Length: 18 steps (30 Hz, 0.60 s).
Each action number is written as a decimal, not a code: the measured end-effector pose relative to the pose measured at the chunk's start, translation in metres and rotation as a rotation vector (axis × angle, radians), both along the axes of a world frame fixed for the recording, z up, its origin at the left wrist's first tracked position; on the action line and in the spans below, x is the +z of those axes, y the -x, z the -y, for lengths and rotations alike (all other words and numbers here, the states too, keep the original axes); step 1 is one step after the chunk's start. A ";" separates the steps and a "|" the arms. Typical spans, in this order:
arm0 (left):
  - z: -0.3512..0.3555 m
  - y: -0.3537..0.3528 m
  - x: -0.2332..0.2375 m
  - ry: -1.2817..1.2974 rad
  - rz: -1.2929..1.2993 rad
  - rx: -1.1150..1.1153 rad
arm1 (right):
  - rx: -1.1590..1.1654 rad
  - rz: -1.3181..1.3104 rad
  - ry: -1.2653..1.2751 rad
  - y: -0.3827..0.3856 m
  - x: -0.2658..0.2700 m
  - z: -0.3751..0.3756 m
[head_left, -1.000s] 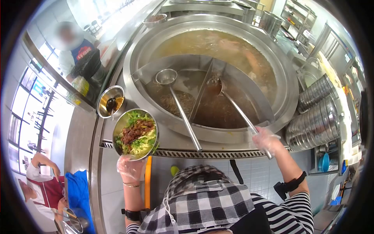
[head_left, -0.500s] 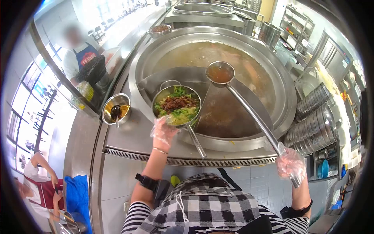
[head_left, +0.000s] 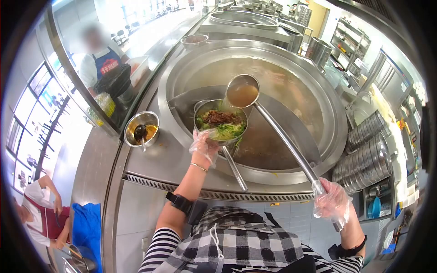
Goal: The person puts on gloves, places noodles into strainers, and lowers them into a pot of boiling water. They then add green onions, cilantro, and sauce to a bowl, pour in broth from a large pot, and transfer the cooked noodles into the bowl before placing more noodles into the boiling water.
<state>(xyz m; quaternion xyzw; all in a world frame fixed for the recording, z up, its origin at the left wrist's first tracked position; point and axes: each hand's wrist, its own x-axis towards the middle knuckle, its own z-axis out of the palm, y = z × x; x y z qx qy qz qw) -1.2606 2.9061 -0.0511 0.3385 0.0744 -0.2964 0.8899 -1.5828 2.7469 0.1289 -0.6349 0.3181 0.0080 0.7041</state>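
Steel bowl: we find the steel bowl point(head_left: 246, 128) over the near-left part of the pot, filled with pale green shreds point(head_left: 229, 133) under a brown, chopped topping point(head_left: 222, 118).
Left hand: in a clear glove, the left hand point(head_left: 203, 146) grips the near-left side of this bowl; we see its fingers curled against the wall.
Ladle: we note the ladle point(head_left: 287, 142) with its cup just beyond and to the right of the bowl, tipped leftward over it; cloudy brown broth point(head_left: 243, 95) fills much of the cup, and what looks like a pale trickle leaves its lip.
Right hand: likewise gloved, the right hand point(head_left: 332, 200) has its fingers closed round the near end of the ladle's handle.
Divided pot: within the wide rim of the pot point(head_left: 331, 129), we distinguish a far compartment of pale, cloudy liquid and a near-right one of brown liquid; the bowl hides most of the near-left one.
Second ladle: its handle point(head_left: 235, 170) slants over the near rim; its head is largely hidden from us.
Sauce bowl: left of the pot, a smaller bowl point(head_left: 155, 133) contains a dark spoon point(head_left: 139, 132) and yellow-brown contents.
Stacked bowls: we see nested steel bowls point(head_left: 364, 161) at right, beside the rim.
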 end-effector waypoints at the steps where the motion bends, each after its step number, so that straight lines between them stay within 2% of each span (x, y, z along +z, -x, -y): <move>1: 0.001 0.004 0.007 -0.011 -0.056 0.044 | 0.003 -0.002 0.002 -0.002 -0.001 -0.002; 8: -0.002 -0.007 -0.012 -0.061 -0.021 -0.015 | 0.121 0.006 0.229 -0.003 -0.002 -0.006; 13: -0.004 0.004 -0.007 -0.038 0.023 0.058 | 0.172 0.005 0.421 -0.003 -0.004 -0.006; 15: -0.006 0.002 -0.013 -0.016 0.061 0.038 | 0.240 -0.032 0.627 0.000 -0.010 -0.001; 18: -0.010 -0.002 -0.018 0.007 0.103 0.009 | 0.225 -0.001 0.642 -0.002 -0.006 -0.010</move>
